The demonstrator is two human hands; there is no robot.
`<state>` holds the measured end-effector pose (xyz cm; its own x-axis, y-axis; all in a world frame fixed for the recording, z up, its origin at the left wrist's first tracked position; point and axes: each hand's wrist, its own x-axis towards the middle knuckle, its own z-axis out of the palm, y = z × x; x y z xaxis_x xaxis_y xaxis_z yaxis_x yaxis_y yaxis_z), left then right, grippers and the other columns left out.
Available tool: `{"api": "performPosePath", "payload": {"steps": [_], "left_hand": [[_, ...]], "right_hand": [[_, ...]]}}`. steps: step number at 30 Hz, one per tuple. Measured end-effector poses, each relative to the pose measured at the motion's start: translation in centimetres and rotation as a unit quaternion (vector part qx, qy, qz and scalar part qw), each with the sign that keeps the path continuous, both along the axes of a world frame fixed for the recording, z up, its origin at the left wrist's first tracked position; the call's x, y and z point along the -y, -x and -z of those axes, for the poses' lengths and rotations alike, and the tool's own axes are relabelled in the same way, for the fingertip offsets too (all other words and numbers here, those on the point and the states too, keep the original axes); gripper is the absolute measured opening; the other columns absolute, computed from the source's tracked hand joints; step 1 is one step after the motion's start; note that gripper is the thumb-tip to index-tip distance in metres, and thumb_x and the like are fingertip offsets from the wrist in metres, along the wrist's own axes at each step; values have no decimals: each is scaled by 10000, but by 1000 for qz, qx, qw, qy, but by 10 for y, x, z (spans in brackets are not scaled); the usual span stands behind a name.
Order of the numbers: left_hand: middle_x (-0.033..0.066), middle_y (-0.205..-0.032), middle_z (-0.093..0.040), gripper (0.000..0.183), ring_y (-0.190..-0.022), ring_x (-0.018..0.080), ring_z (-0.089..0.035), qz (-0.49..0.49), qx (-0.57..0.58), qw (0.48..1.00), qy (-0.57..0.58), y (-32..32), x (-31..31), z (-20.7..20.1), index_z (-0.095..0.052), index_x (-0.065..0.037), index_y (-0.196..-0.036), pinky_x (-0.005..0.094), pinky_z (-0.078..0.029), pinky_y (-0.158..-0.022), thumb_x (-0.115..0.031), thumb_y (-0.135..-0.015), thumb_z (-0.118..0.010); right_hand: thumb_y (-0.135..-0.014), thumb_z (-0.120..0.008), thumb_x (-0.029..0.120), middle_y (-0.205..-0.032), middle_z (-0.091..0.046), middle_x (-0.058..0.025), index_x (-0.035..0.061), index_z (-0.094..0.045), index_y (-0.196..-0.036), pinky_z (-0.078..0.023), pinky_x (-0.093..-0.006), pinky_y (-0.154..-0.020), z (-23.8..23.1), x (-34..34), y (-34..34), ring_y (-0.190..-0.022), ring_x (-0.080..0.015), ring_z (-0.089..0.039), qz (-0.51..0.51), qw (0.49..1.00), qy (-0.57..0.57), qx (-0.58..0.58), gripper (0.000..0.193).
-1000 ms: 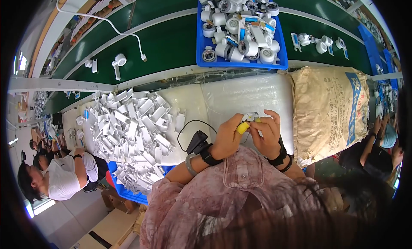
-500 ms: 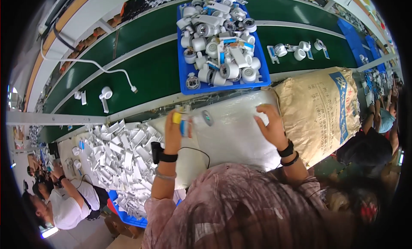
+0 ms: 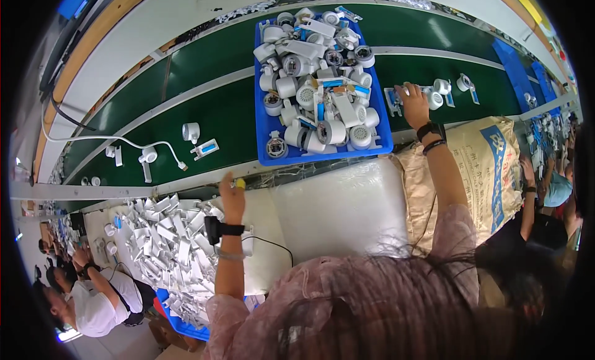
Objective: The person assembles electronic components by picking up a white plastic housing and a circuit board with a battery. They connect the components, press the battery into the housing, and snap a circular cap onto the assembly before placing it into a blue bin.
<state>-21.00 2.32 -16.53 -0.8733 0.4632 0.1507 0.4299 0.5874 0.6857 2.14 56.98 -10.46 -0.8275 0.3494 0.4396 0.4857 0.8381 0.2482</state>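
Note:
My right hand (image 3: 414,106) reaches over the green belt (image 3: 238,140), its fingers closed around a white round-headed device that they mostly hide. Part of that device's flat white-and-blue piece (image 3: 392,99) shows left of the fingers. Near the belt's front edge, my left hand (image 3: 233,200) is raised with fingertips apart and nothing seen between them; something yellow covers one fingertip. Beyond it on the belt lies a white device with a round head (image 3: 191,132) and a blue-striped flat piece (image 3: 205,149).
A blue crate (image 3: 265,156) heaped with white devices stands mid-belt. White plastic pieces (image 3: 170,233) are piled at left, beside plastic-wrapped sheeting (image 3: 347,205). A brown paper sack (image 3: 458,174) lies right. A white cable (image 3: 124,137) hangs over the belt; co-workers sit both sides.
My left hand has let go of a blue-and-white piece and moved left; another device now lies on the belt. My right hand has moved from the sheeting onto a device right of the crate.

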Motion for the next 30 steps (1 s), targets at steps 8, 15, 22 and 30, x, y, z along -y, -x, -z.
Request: {"api": "performPosePath", "payload": {"steps": [8,15,22,30], "left_hand": [[119,-1137,-606,314,-1046,194,-604,79,230,966,-91,-107,-13,-24,-554,10,-1175,271,-497,-803,58,-869,-499],[96,-1118,-626,243,-950,159,-624,221,384,879,-177,-140,-54,-69,-540,5,-1189,280,-482,-850,-58,-955,-517],[137,-1427,-421,586,-1314,246,-403,343,175,895,-224,-180,-108,-120,-342,-34,-1421,373,-339,-1061,-159,-915,-610],[26,-1035,-560,433,-970,105,-537,286,442,784,-329,-193,-73,-128,-466,-43,-1301,266,-436,-888,-147,-911,-622]], "right_hand": [[-840,-667,239,-952,-644,-83,69,-680,-861,-457,-411,-849,-3,-22,-16,-1020,-289,-579,-42,994,99,-27,172],[-976,-561,213,-742,-613,-12,16,-595,-746,-417,-244,-711,-80,88,-64,-745,-68,-537,-48,702,658,-268,304],[-948,-588,161,-876,-632,-25,10,-661,-835,-451,-216,-674,-122,249,-90,-744,-76,-559,-95,582,780,-207,202],[-961,-583,202,-856,-664,-79,-48,-667,-1000,-491,-246,-693,-113,319,-102,-719,-123,-611,-123,399,894,-163,266]]}}
